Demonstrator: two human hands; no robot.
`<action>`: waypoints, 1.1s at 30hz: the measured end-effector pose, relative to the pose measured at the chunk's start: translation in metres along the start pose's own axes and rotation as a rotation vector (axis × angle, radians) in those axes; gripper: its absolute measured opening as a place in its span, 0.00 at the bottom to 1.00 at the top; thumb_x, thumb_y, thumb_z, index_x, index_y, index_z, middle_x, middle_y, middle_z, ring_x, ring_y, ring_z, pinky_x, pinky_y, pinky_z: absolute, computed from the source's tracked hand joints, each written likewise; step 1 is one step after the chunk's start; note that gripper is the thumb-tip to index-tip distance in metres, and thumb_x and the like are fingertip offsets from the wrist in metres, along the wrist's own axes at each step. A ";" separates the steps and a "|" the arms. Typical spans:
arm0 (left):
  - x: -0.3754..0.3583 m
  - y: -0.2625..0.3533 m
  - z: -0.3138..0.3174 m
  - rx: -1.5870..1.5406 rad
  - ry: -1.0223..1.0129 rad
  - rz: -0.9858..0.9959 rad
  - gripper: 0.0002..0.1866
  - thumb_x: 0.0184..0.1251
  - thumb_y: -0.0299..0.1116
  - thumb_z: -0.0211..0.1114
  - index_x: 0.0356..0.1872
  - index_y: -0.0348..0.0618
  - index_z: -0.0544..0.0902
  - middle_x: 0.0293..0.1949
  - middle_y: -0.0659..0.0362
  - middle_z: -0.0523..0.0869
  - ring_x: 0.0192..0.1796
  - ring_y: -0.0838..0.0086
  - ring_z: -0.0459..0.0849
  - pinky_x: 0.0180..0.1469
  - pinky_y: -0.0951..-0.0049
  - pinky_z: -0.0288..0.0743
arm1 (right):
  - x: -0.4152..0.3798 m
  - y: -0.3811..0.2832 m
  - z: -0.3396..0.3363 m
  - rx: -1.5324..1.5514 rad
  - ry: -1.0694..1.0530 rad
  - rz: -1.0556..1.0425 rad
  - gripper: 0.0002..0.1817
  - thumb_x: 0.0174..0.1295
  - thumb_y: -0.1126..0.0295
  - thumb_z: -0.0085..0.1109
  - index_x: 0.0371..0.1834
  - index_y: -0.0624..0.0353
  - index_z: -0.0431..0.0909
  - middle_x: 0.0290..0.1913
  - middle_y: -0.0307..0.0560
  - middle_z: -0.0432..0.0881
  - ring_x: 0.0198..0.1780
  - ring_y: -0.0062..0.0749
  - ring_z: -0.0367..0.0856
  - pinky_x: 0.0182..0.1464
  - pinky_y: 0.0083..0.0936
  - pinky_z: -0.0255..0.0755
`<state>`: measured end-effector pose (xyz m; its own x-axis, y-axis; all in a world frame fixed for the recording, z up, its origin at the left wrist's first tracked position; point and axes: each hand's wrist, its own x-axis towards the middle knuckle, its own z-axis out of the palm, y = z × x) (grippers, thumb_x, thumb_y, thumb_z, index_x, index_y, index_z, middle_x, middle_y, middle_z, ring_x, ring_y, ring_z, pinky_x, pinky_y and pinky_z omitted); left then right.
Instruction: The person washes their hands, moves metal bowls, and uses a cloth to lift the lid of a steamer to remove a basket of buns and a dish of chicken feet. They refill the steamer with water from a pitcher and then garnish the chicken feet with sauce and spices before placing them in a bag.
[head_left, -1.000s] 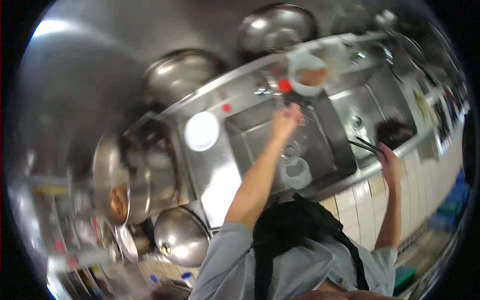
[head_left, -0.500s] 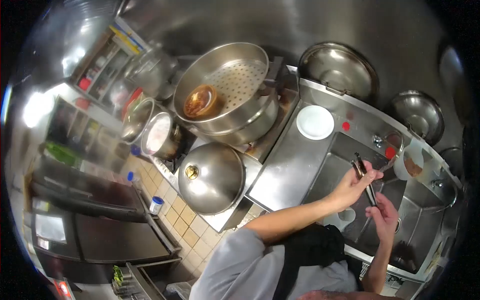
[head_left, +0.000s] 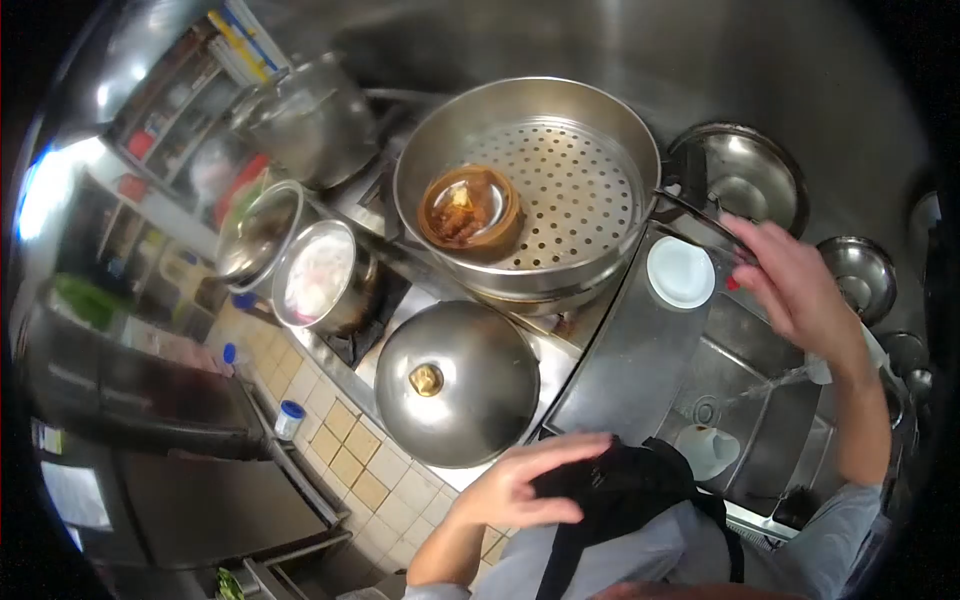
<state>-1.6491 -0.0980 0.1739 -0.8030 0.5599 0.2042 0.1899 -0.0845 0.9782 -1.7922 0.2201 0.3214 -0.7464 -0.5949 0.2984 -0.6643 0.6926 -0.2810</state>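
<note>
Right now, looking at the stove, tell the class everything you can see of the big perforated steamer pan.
The steamer pan is wide, round and silvery, apparently metal, with a plain upright wall, a thin rim and a floor pierced by many round holes. It is uncovered and stacked on a metal pot. A brown round container stands on its floor, off to the left. Dark tongs in the right hand reach its right rim; whether they touch it is unclear.

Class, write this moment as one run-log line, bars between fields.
right hand: holding slim black tongs | tongs: near rim of round perforated steel steamer, contact unclear | left hand: empty, open | round brown bowl: inside steamer
</note>
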 end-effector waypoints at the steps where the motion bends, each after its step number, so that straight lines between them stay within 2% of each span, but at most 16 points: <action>1: -0.014 -0.002 -0.015 0.025 0.013 0.046 0.40 0.56 0.43 0.80 0.68 0.33 0.75 0.68 0.45 0.77 0.72 0.57 0.73 0.75 0.55 0.61 | 0.023 -0.005 0.004 -0.009 -0.007 0.012 0.25 0.70 0.67 0.57 0.69 0.59 0.70 0.44 0.56 0.80 0.44 0.54 0.82 0.46 0.39 0.75; 3: -0.034 -0.009 -0.037 -0.032 0.065 0.061 0.41 0.54 0.45 0.81 0.66 0.32 0.76 0.66 0.43 0.78 0.71 0.54 0.75 0.75 0.52 0.61 | 0.067 -0.017 0.013 -0.221 -0.089 -0.102 0.23 0.69 0.64 0.58 0.66 0.58 0.72 0.43 0.53 0.82 0.43 0.50 0.83 0.45 0.40 0.76; 4: -0.043 -0.013 -0.045 -0.091 0.161 0.062 0.42 0.53 0.46 0.81 0.65 0.31 0.76 0.66 0.43 0.79 0.70 0.53 0.75 0.75 0.51 0.61 | 0.091 -0.029 0.014 -0.278 -0.184 -0.083 0.20 0.69 0.61 0.58 0.59 0.58 0.74 0.44 0.51 0.83 0.44 0.47 0.84 0.44 0.41 0.77; 5: -0.050 -0.017 -0.052 -0.147 0.258 0.062 0.42 0.53 0.47 0.81 0.65 0.30 0.76 0.65 0.42 0.79 0.70 0.52 0.76 0.75 0.50 0.62 | 0.109 -0.030 0.021 -0.283 -0.193 -0.075 0.20 0.69 0.61 0.58 0.59 0.58 0.74 0.44 0.51 0.83 0.44 0.47 0.84 0.44 0.41 0.77; 7: -0.058 -0.024 -0.065 -0.157 0.298 0.059 0.43 0.51 0.49 0.81 0.64 0.29 0.77 0.63 0.42 0.81 0.69 0.51 0.77 0.74 0.51 0.62 | 0.143 -0.025 0.040 -0.425 -0.292 -0.234 0.16 0.69 0.60 0.58 0.52 0.58 0.77 0.41 0.50 0.85 0.42 0.47 0.86 0.41 0.40 0.79; 8: -0.061 -0.028 -0.070 -0.203 0.355 0.049 0.44 0.51 0.50 0.81 0.64 0.28 0.77 0.63 0.42 0.81 0.69 0.52 0.77 0.74 0.52 0.63 | 0.159 -0.023 0.048 -0.427 -0.300 -0.226 0.16 0.69 0.60 0.58 0.52 0.58 0.77 0.41 0.50 0.85 0.42 0.47 0.86 0.41 0.40 0.79; 10: -0.067 -0.036 -0.077 -0.260 0.404 0.032 0.44 0.51 0.51 0.81 0.63 0.28 0.77 0.62 0.42 0.81 0.69 0.53 0.77 0.74 0.53 0.63 | 0.187 -0.020 0.065 -0.567 -0.463 -0.272 0.12 0.68 0.61 0.58 0.44 0.59 0.80 0.36 0.49 0.85 0.39 0.47 0.87 0.40 0.41 0.80; 13: -0.075 -0.046 -0.084 -0.274 0.477 -0.024 0.44 0.51 0.52 0.81 0.63 0.28 0.78 0.62 0.42 0.82 0.68 0.54 0.77 0.73 0.55 0.65 | 0.216 -0.018 0.087 -0.619 -0.522 -0.332 0.12 0.67 0.60 0.59 0.40 0.58 0.78 0.33 0.46 0.84 0.37 0.46 0.86 0.37 0.40 0.79; 16: -0.081 -0.056 -0.089 -0.319 0.537 -0.048 0.43 0.53 0.53 0.80 0.62 0.28 0.78 0.63 0.42 0.81 0.68 0.55 0.77 0.72 0.57 0.66 | 0.233 -0.018 0.109 -0.622 -0.574 -0.357 0.11 0.66 0.61 0.60 0.37 0.57 0.80 0.33 0.45 0.85 0.37 0.44 0.87 0.38 0.39 0.81; 19: -0.087 -0.068 -0.094 -0.325 0.539 -0.057 0.42 0.55 0.51 0.79 0.63 0.28 0.77 0.64 0.42 0.80 0.69 0.54 0.77 0.72 0.57 0.66 | 0.244 -0.030 0.105 -0.676 -0.671 -0.286 0.10 0.64 0.62 0.61 0.35 0.57 0.81 0.33 0.45 0.86 0.37 0.44 0.87 0.39 0.39 0.82; 20: -0.088 -0.069 -0.095 -0.345 0.545 -0.077 0.42 0.56 0.51 0.79 0.63 0.28 0.77 0.64 0.42 0.80 0.69 0.54 0.76 0.73 0.57 0.65 | 0.243 -0.029 0.106 -0.671 -0.675 -0.279 0.10 0.64 0.62 0.61 0.35 0.57 0.81 0.33 0.45 0.86 0.37 0.44 0.87 0.39 0.39 0.82; 22: -0.089 -0.071 -0.100 -0.364 0.536 -0.097 0.42 0.56 0.50 0.79 0.63 0.28 0.77 0.64 0.42 0.79 0.69 0.53 0.76 0.73 0.57 0.65 | 0.241 -0.026 0.105 -0.578 -0.592 -0.341 0.07 0.58 0.66 0.62 0.29 0.56 0.86 0.28 0.50 0.86 0.36 0.48 0.89 0.39 0.41 0.85; 26: -0.091 -0.077 -0.105 -0.361 0.518 -0.090 0.42 0.55 0.49 0.80 0.64 0.27 0.76 0.64 0.42 0.79 0.70 0.53 0.76 0.73 0.56 0.64 | 0.244 -0.038 0.103 -0.615 -0.625 -0.303 0.06 0.57 0.68 0.62 0.30 0.56 0.86 0.28 0.49 0.87 0.36 0.48 0.89 0.39 0.41 0.85; 29: -0.095 -0.081 -0.105 -0.358 0.532 -0.078 0.43 0.55 0.49 0.80 0.65 0.27 0.75 0.64 0.42 0.79 0.70 0.52 0.76 0.73 0.56 0.64 | 0.249 -0.041 0.109 -0.685 -0.673 -0.333 0.06 0.59 0.70 0.60 0.33 0.57 0.86 0.30 0.49 0.88 0.38 0.48 0.89 0.40 0.41 0.85; 32: -0.097 -0.081 -0.104 -0.352 0.548 -0.072 0.44 0.55 0.49 0.80 0.65 0.27 0.74 0.65 0.41 0.79 0.70 0.52 0.76 0.73 0.55 0.64 | 0.256 -0.048 0.119 -0.679 -0.714 -0.281 0.08 0.60 0.72 0.58 0.37 0.56 0.87 0.34 0.49 0.88 0.42 0.48 0.89 0.42 0.42 0.85; 33: -0.096 -0.081 -0.104 -0.353 0.557 -0.072 0.43 0.56 0.49 0.80 0.65 0.26 0.74 0.65 0.40 0.78 0.70 0.52 0.76 0.73 0.55 0.64 | 0.259 -0.052 0.123 -0.698 -0.787 -0.246 0.09 0.60 0.73 0.58 0.38 0.56 0.87 0.35 0.50 0.88 0.43 0.48 0.89 0.43 0.42 0.85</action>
<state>-1.6457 -0.2305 0.0793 -0.9968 0.0729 0.0343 0.0040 -0.3804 0.9248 -1.9559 -0.0195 0.3014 -0.5770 -0.6718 -0.4646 -0.8160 0.4501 0.3627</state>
